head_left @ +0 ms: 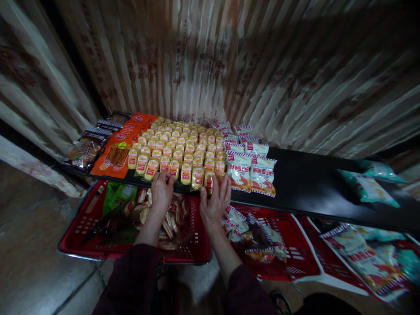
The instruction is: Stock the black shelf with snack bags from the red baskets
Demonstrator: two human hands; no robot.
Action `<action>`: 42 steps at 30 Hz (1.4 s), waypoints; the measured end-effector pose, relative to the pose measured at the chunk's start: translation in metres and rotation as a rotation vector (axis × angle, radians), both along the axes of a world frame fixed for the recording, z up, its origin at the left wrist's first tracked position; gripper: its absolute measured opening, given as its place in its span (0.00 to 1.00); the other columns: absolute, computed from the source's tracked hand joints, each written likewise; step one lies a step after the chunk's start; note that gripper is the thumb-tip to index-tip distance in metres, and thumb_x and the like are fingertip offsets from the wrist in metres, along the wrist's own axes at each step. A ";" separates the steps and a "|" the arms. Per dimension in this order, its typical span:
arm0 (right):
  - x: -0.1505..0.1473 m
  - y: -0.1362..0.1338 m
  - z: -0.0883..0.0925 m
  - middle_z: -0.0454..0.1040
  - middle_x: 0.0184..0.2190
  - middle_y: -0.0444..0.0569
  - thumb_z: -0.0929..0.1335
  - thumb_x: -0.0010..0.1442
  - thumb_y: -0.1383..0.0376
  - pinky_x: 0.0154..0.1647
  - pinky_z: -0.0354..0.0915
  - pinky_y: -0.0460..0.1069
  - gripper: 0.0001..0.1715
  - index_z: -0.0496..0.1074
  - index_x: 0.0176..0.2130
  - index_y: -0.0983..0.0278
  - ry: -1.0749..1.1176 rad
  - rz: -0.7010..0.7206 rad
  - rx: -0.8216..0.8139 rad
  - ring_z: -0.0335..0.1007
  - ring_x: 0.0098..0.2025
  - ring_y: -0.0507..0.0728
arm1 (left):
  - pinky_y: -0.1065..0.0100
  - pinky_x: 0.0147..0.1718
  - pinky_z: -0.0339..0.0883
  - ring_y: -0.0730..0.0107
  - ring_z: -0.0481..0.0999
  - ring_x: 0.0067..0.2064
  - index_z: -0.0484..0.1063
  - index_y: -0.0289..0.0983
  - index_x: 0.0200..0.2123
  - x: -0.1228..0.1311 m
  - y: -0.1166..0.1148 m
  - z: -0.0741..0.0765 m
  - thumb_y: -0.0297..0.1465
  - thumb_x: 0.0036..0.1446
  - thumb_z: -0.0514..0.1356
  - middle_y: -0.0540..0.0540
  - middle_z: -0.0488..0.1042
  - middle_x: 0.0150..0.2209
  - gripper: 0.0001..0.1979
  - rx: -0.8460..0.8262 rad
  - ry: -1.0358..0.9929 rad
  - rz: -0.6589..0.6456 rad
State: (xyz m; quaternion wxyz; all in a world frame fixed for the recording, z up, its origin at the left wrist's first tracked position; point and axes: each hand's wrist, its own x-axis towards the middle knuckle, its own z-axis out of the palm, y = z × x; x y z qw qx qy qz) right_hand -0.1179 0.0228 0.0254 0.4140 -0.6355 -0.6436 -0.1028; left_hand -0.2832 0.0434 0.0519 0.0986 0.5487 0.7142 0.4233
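Observation:
Rows of small yellow-wrapped snack packs [185, 173] stand close together on a long black shelf [302, 175]. My left hand [162, 190] is at the front row, its fingers curled and drawn together; whatever they may hold is hidden. Further right along the same edge, my right hand [215, 201] has its fingers apart, the tips touching the front packs at the right end of the row. Just beyond those fingers are white snack bags [241, 168] with red lettering. An orange bag of stick snacks [118, 151] lies left of the yellow packs.
Dark brown snack bags [85, 148] lie at the shelf's left end, teal bags [370, 186] at its right. Below, a red basket [200, 249] holds wrapped round biscuits and a green bag. Another red basket [302, 249] contains white bags. A pleated curtain [197, 57] hangs behind.

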 end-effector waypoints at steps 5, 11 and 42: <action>0.007 0.006 -0.003 0.51 0.65 0.58 0.62 0.61 0.51 0.59 0.51 0.65 0.32 0.62 0.60 0.61 -0.005 -0.115 -0.044 0.43 0.66 0.67 | 0.66 0.36 0.65 0.66 0.70 0.32 0.69 0.36 0.26 0.000 0.001 -0.001 0.29 0.55 0.57 0.48 0.68 0.27 0.06 0.015 0.023 0.002; 0.008 0.009 -0.010 0.46 0.66 0.60 0.62 0.60 0.48 0.58 0.52 0.66 0.37 0.57 0.62 0.61 0.005 -0.095 -0.113 0.42 0.66 0.68 | 0.67 0.35 0.65 0.70 0.69 0.31 0.69 0.36 0.26 0.000 0.000 -0.001 0.28 0.54 0.59 0.48 0.68 0.28 0.05 0.025 0.023 -0.037; 0.000 0.023 -0.008 0.51 0.64 0.65 0.63 0.59 0.48 0.60 0.52 0.63 0.41 0.55 0.63 0.68 -0.088 -0.037 -0.025 0.46 0.65 0.67 | 0.68 0.39 0.67 0.68 0.72 0.36 0.71 0.36 0.33 0.006 0.002 -0.006 0.21 0.55 0.53 0.44 0.70 0.35 0.08 0.047 0.118 -0.101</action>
